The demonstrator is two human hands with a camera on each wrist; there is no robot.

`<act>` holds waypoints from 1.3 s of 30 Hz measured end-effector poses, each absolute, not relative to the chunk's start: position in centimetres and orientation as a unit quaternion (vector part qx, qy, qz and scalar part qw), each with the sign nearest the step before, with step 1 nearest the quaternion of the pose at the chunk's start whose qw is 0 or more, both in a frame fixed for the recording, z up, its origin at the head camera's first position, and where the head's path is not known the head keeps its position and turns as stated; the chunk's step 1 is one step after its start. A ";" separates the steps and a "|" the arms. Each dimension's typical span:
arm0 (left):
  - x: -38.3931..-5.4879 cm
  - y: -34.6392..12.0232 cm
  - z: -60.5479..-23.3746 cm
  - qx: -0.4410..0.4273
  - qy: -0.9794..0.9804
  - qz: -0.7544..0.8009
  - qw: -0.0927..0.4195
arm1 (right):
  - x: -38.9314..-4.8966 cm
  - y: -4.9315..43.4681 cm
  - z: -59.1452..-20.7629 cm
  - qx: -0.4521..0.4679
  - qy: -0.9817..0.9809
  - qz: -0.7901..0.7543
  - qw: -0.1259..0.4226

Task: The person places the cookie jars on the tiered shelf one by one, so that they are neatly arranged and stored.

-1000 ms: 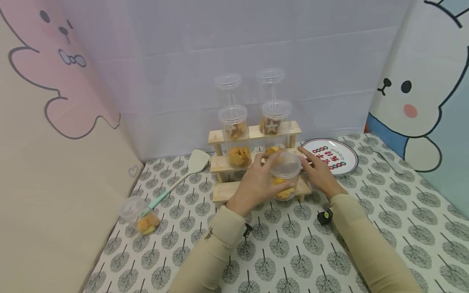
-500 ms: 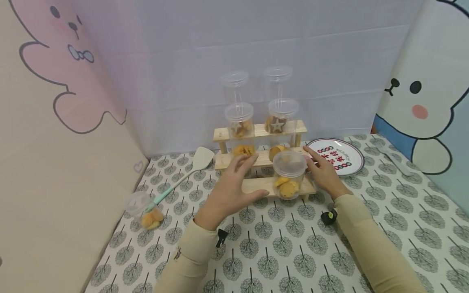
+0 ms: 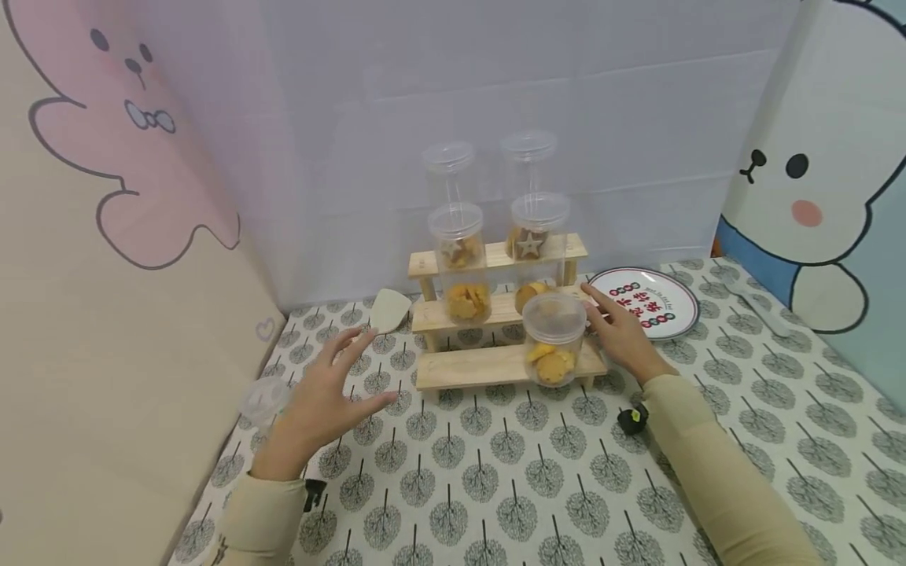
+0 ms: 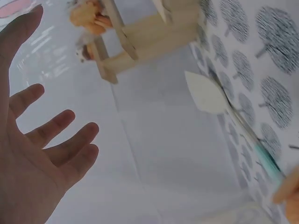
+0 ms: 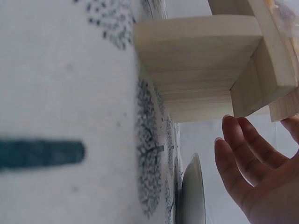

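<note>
My left hand (image 3: 314, 413) is in the air with fingers spread and thumb apart, near a clear jar (image 3: 263, 401) at the left; the hand partly covers this jar. My right hand (image 3: 621, 336) is at the right end of the wooden step stand (image 3: 474, 368), fingers loosely bent and fingertips at its edge in the right wrist view. Beside it, a short clear jar of cookies (image 3: 555, 346) stands upright on the lowest step. Two taller cookie jars, left (image 3: 460, 271) and right (image 3: 541, 259), stand on the middle step. Two more lidded jars (image 3: 449, 161) rise behind.
A spatula (image 4: 205, 93) with a cream blade and mint handle lies left of the stand. Right of the stand is a white plate (image 3: 665, 299) with red lettering. A pale utensil (image 3: 757, 306) lies farther right. Cloth walls (image 3: 340, 204) border the tree-patterned tablecloth (image 3: 495, 472).
My left hand has let go of the short cookie jar and moved left toward the jar at the left side. The right hand stays beside the stand; the short jar stays on the lowest step.
</note>
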State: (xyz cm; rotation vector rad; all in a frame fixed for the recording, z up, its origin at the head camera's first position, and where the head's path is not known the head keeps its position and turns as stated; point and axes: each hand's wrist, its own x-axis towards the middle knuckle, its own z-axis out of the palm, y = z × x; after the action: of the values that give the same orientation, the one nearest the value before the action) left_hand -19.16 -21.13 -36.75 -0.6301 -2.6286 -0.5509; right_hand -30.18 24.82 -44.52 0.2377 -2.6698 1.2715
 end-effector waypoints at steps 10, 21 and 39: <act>-16.4 -29.5 -39.6 -0.133 -0.939 -0.189 0.255 | -30.1 24.7 -44.5 0.074 -0.897 0.429 0.082; -15.1 -32.4 -41.4 -0.049 -0.953 -0.209 0.212 | -29.9 24.6 -44.3 0.071 -0.897 0.430 0.076; -15.8 -33.3 -42.8 -0.012 -0.956 -0.232 0.179 | -29.9 24.6 -44.3 0.071 -0.896 0.433 0.073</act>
State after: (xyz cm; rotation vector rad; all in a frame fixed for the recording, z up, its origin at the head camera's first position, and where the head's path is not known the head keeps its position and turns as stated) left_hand -15.80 -33.33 -42.84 -0.0348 -2.7036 -0.6567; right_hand -29.86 24.59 -44.35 0.2130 -2.6904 1.3015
